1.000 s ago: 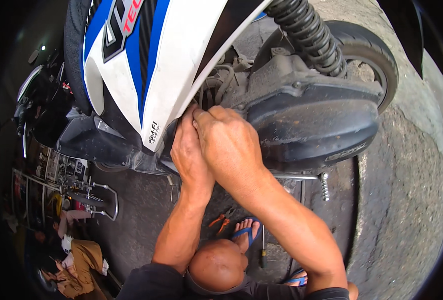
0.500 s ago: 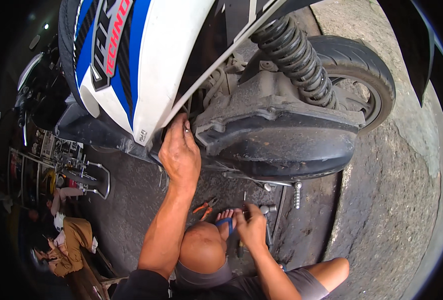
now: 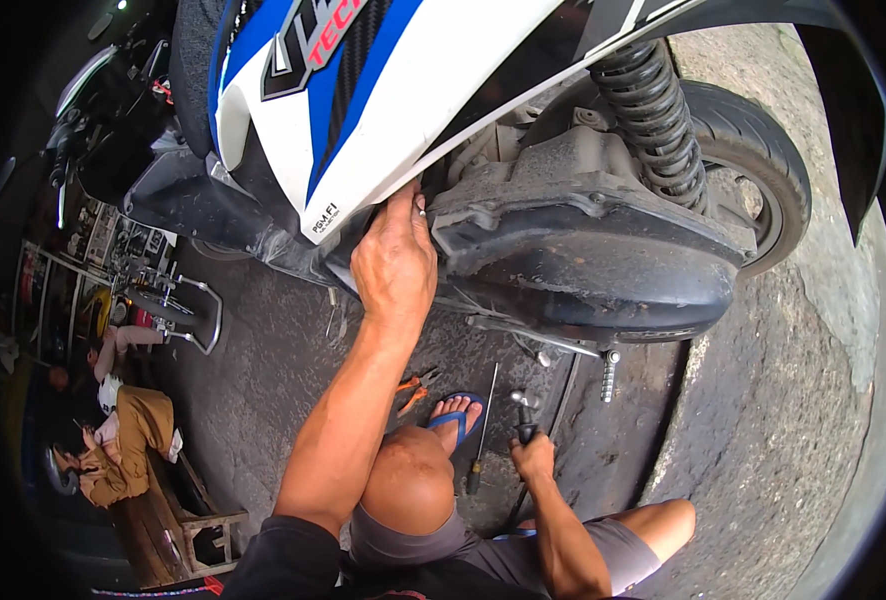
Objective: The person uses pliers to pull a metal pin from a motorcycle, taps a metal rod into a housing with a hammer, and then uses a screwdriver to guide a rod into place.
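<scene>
My left hand (image 3: pixel 395 265) reaches up under the lower edge of a scooter's white and blue side panel (image 3: pixel 373 120). Its fingers are pressed together, with the tips hidden behind the panel. A small shiny bit shows by the fingers; what it is I cannot make out. Beside that hand is the dusty black engine casing (image 3: pixel 603 270). Low on the right, my right hand (image 3: pixel 534 460) is closed round the black handle of a hammer (image 3: pixel 527 432), its metal head pointing away from me. A long screwdriver (image 3: pixel 476 475) lies left of this hand, near my sandaled foot.
Orange-handled pliers (image 3: pixel 415 395) lie on the dark floor beyond my foot. A coil spring (image 3: pixel 653 120) and the rear wheel (image 3: pixel 763 170) rise at the right. A kick lever (image 3: pixel 609 375) juts toward me. At the left a person (image 3: pixel 138 440) sits on a wooden bench (image 3: pixel 158 525).
My right hand has moved right and toward me, taking hold of the hammer's handle. My left hand stays at the panel's edge. The whole view has shifted, with the scooter appearing farther right.
</scene>
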The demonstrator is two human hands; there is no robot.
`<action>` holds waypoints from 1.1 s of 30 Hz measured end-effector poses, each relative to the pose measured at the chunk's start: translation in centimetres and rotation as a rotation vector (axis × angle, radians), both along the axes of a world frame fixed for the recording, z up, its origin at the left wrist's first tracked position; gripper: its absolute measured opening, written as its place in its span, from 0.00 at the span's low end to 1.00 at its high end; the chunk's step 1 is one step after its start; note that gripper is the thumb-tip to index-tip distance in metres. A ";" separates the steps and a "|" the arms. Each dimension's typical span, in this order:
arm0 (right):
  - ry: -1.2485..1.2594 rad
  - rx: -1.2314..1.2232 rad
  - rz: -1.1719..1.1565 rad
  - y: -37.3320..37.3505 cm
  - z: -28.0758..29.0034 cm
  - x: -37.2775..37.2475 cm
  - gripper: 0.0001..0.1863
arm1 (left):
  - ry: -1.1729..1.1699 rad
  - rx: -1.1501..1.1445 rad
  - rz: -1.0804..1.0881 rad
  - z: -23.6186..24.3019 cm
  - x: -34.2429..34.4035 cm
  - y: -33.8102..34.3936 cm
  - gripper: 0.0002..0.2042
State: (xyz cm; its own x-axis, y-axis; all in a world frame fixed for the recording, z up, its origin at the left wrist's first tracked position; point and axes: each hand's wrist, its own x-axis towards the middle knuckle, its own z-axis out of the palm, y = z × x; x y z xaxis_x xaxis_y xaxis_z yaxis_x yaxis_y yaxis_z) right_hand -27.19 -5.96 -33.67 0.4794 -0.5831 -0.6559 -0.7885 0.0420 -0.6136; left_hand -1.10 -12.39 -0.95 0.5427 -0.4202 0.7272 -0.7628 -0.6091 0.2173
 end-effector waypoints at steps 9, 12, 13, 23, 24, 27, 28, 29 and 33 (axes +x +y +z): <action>-0.939 -0.116 -0.178 -3.3 24.7 5.0 0.14 | 0.042 0.106 0.062 0.6 0.1 0.3 0.10; -1.133 -0.200 -0.360 -5.0 27.5 10.1 0.07 | 0.091 0.115 0.055 0.2 0.0 0.0 0.10; -1.129 -0.115 -0.406 -5.5 29.0 11.0 0.07 | 0.109 0.130 0.057 0.7 -0.2 0.0 0.11; -1.296 -0.332 -0.411 -5.8 29.9 12.2 0.01 | 0.126 0.158 0.061 1.0 0.0 0.3 0.19; -1.098 -0.142 -0.372 -6.7 30.4 13.4 0.04 | 0.143 0.199 0.114 0.7 0.8 0.2 0.17; -1.009 -0.091 -0.388 -7.2 30.8 13.1 0.09 | 0.196 0.193 0.158 0.8 0.1 -0.3 0.12; -1.104 -0.062 -0.418 -6.2 30.8 11.3 0.06 | 0.179 0.201 0.167 0.8 -0.2 -0.3 0.11; -1.198 -0.035 -0.451 -5.7 30.7 10.0 0.03 | 0.163 0.209 0.174 0.9 -0.4 -0.6 0.11; -1.083 -0.027 -0.391 -4.8 30.3 6.9 0.04 | 0.058 0.198 0.079 0.4 0.3 1.0 0.11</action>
